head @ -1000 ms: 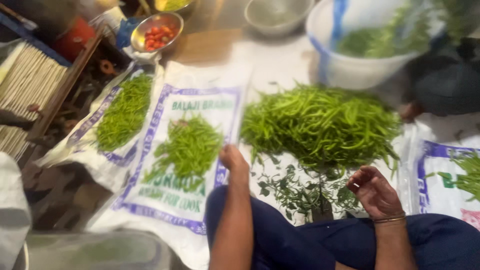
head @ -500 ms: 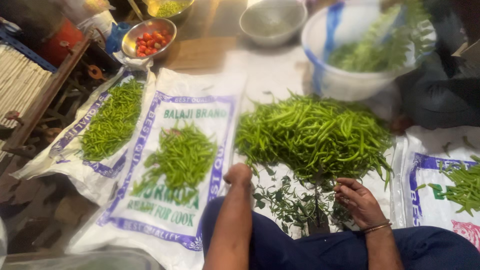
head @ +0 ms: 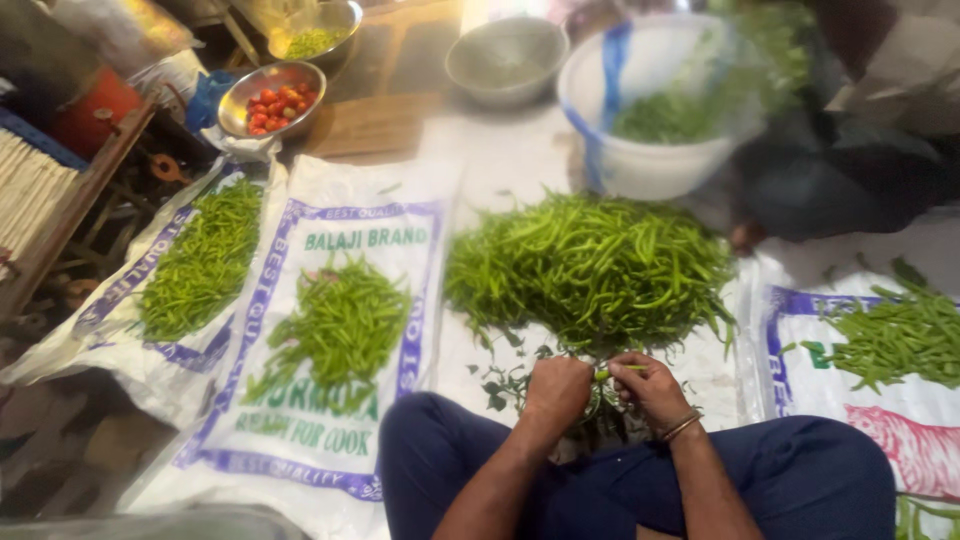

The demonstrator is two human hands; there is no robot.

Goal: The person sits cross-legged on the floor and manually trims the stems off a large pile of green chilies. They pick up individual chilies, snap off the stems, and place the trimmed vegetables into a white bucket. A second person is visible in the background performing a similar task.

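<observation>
A big heap of green chillies (head: 595, 268) lies on the white sack in front of my crossed legs. My left hand (head: 556, 388) and my right hand (head: 650, 388) meet just below the heap, both closed on one green chilli (head: 618, 372) held between them. Torn-off stems and leaves (head: 510, 385) are scattered around my hands. A smaller pile of chillies (head: 340, 325) rests on a printed sack (head: 300, 440) to my left.
Another chilli pile (head: 205, 262) lies on a sack at far left, one more chilli pile (head: 895, 335) at right. Behind stand a white tub of greens (head: 650, 165), an empty steel bowl (head: 505, 60), a bowl of tomatoes (head: 270, 100). A seated person (head: 860, 170) is at back right.
My left hand came back from the left sack to the middle. Both hands now join on one chilli, where the right hand earlier rested alone.
</observation>
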